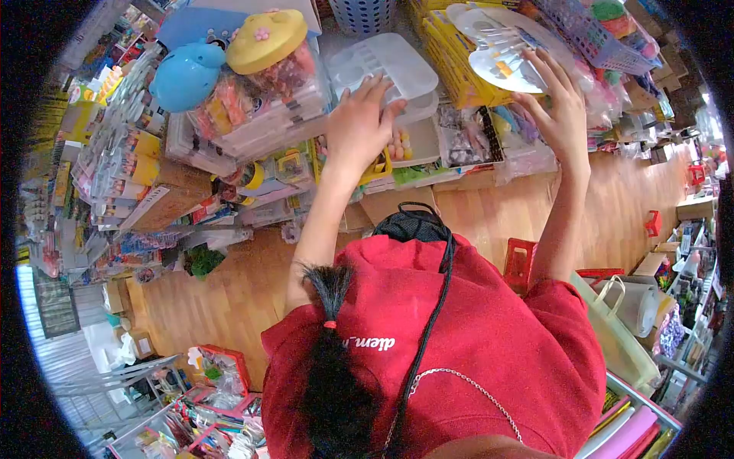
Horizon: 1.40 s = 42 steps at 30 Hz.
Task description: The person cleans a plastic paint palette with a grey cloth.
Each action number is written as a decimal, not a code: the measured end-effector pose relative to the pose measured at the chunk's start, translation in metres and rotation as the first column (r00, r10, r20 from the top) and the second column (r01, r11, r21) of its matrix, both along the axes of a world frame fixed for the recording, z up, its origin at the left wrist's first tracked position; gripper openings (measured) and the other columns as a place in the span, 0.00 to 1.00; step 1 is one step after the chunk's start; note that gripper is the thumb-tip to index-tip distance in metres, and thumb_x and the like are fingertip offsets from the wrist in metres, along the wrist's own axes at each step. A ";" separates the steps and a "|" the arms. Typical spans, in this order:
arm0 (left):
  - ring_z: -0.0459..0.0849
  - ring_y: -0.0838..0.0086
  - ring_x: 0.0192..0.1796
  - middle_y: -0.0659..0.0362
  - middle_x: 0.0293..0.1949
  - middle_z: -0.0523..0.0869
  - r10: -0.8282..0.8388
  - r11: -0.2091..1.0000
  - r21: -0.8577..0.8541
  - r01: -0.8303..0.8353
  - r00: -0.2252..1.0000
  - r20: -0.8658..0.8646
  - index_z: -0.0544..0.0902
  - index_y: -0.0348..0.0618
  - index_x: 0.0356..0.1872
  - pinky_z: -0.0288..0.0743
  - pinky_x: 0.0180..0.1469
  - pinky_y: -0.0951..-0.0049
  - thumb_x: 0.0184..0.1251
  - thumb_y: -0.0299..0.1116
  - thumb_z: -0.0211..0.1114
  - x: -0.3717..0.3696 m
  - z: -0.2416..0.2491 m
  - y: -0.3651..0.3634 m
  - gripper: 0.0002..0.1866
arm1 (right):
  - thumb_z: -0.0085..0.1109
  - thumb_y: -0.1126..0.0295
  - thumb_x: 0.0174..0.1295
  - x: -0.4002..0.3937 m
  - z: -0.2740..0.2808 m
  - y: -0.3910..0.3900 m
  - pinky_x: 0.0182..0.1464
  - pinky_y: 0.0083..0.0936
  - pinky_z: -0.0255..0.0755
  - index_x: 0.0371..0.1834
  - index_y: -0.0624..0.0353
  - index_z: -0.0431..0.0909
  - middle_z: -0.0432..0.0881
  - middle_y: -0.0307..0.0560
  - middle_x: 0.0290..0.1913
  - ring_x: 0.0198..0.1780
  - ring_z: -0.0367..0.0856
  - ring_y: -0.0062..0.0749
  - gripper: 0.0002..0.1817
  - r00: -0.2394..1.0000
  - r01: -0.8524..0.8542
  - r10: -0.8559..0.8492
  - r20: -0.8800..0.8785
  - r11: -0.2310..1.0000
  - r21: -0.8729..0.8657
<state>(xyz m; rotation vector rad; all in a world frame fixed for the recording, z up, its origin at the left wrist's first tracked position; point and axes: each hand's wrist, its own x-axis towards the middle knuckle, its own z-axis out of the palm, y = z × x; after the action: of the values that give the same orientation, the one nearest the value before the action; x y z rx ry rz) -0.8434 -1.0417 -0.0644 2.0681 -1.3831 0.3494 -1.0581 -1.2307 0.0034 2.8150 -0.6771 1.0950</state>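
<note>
My left hand (359,126) lies over the near edge of a translucent white plastic paint palette (409,65) with moulded wells. Its fingers are spread and nothing is gripped in them. My right hand (558,107) reaches over the right part of a white rounded paint palette (478,65), fingers apart, with the thumb by its near edge. A clear pack of slim brushes (506,57) rests on this palette. Under it are stacked yellow boxes (443,46).
Left of the palettes stand a yellow-lidded jar (267,42) and a blue rounded plastic item (187,76) on clear cases. A purple basket (600,38) sits at the upper right. A red plastic stool (520,264) stands on the wooden floor. Packed shelves line both sides.
</note>
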 end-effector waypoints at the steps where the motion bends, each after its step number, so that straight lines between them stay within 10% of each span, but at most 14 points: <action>1: 0.78 0.54 0.53 0.54 0.55 0.78 0.017 1.000 -0.011 -0.017 1.000 0.024 0.77 0.46 0.49 0.72 0.54 0.58 0.63 0.46 0.56 0.000 0.003 0.000 0.19 | 0.63 0.49 0.51 0.000 0.000 0.001 0.63 0.38 0.59 0.61 0.42 0.70 0.71 0.48 0.61 0.62 0.66 0.45 0.33 1.000 -0.009 0.009 -0.006 1.000 0.009; 6: 0.78 0.51 0.50 0.48 0.51 0.79 0.155 0.953 -0.292 -0.079 0.956 0.248 0.76 0.42 0.48 0.73 0.51 0.58 0.66 0.38 0.54 -0.001 0.010 -0.012 0.14 | 0.64 0.47 0.48 -0.002 -0.002 0.005 0.66 0.45 0.53 0.65 0.40 0.65 0.66 0.49 0.65 0.67 0.60 0.45 0.38 0.999 -0.048 0.048 0.004 0.997 -0.053; 9: 0.79 0.50 0.48 0.46 0.48 0.80 0.195 0.948 -0.261 -0.182 0.981 0.023 0.75 0.40 0.46 0.72 0.52 0.56 0.67 0.36 0.53 -0.010 0.019 -0.019 0.12 | 0.65 0.49 0.48 -0.005 -0.003 0.014 0.68 0.49 0.49 0.67 0.39 0.62 0.62 0.48 0.67 0.69 0.57 0.45 0.40 1.000 0.001 -0.002 -0.016 0.995 -0.096; 22: 0.70 0.54 0.61 0.47 0.56 0.75 0.207 0.969 0.078 -0.235 0.941 0.269 0.74 0.37 0.49 0.60 0.61 0.48 0.58 0.37 0.59 -0.039 -0.022 -0.021 0.19 | 0.63 0.74 0.52 -0.056 -0.013 0.078 0.63 0.37 0.57 0.54 0.49 0.76 0.73 0.45 0.57 0.61 0.67 0.41 0.23 0.995 -0.069 0.062 0.077 0.994 0.089; 26: 0.71 0.49 0.57 0.43 0.51 0.75 0.223 0.972 -0.109 -0.208 0.963 0.153 0.75 0.36 0.47 0.63 0.59 0.50 0.54 0.35 0.61 -0.040 -0.034 -0.021 0.20 | 0.59 0.79 0.53 -0.048 -0.012 0.099 0.57 0.34 0.63 0.44 0.53 0.82 0.79 0.45 0.47 0.52 0.73 0.41 0.15 0.974 -0.186 0.172 0.148 0.978 0.094; 39: 0.72 0.64 0.60 0.57 0.49 0.80 0.160 0.986 0.041 -0.160 0.858 -0.488 0.79 0.46 0.44 0.48 0.68 0.47 0.60 0.35 0.60 -0.024 -0.044 0.264 0.12 | 0.55 0.80 0.54 0.093 -0.049 0.303 0.50 0.31 0.65 0.33 0.61 0.80 0.80 0.47 0.34 0.42 0.75 0.41 0.06 0.699 -0.657 0.706 0.116 0.569 0.495; 42: 0.77 0.61 0.52 0.55 0.43 0.82 0.279 0.957 0.007 -0.290 0.912 -0.299 0.79 0.45 0.44 0.56 0.64 0.48 0.58 0.33 0.59 -0.018 -0.073 0.361 0.13 | 0.56 0.76 0.55 0.152 -0.056 0.389 0.50 0.33 0.65 0.34 0.59 0.81 0.81 0.48 0.34 0.41 0.75 0.42 0.06 0.543 -0.750 0.833 0.102 0.427 0.505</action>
<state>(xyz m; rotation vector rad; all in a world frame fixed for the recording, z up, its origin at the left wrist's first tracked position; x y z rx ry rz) -0.8611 -0.6803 -0.1378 2.1882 -0.8924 0.1702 -0.9064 -0.8420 -0.0524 3.7526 0.6491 0.7398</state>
